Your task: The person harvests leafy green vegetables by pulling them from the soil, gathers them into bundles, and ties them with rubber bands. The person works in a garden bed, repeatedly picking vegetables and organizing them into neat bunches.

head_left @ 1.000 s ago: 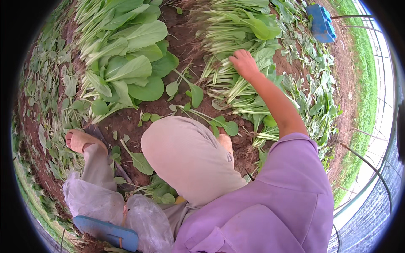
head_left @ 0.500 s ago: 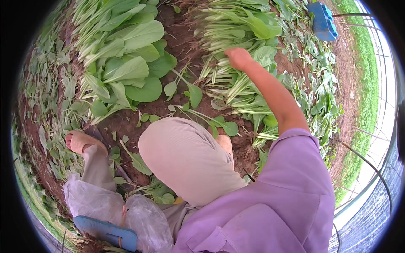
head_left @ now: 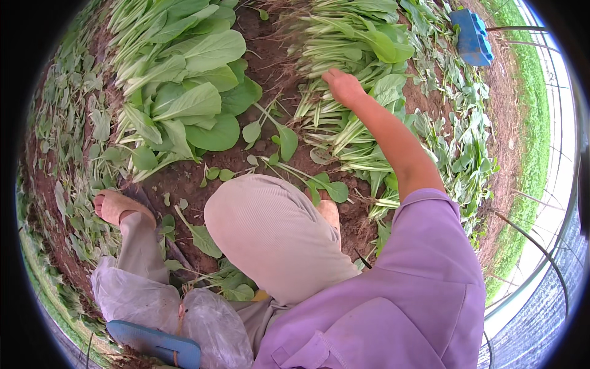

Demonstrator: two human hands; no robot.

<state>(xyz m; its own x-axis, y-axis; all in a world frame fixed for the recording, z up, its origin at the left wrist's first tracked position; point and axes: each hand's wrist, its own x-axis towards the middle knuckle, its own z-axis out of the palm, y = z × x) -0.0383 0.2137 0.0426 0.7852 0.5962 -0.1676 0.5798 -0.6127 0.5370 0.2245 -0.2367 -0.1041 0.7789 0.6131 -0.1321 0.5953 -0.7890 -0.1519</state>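
My right hand (head_left: 345,87) reaches out over a long pile of pulled leafy greens (head_left: 350,46) with pale stems. Its fingers are curled down among the stems near the root ends and look closed on some of them, though the fingertips are hidden. The roots in this pile point left, toward the bare soil, and the leaves point right. My left hand is out of view.
A second heap of broad-leaved greens (head_left: 203,92) lies on the left. Loose plants (head_left: 307,175) are scattered by my knee. A blue plastic object (head_left: 472,37) sits at the far right, near a thin hoop (head_left: 534,243). Clear plastic (head_left: 212,320) and a blue pad (head_left: 153,341) lie lower left.
My right hand has shifted slightly left across the stems, toward the root ends. The whole view has moved a little. The heaps look unchanged.
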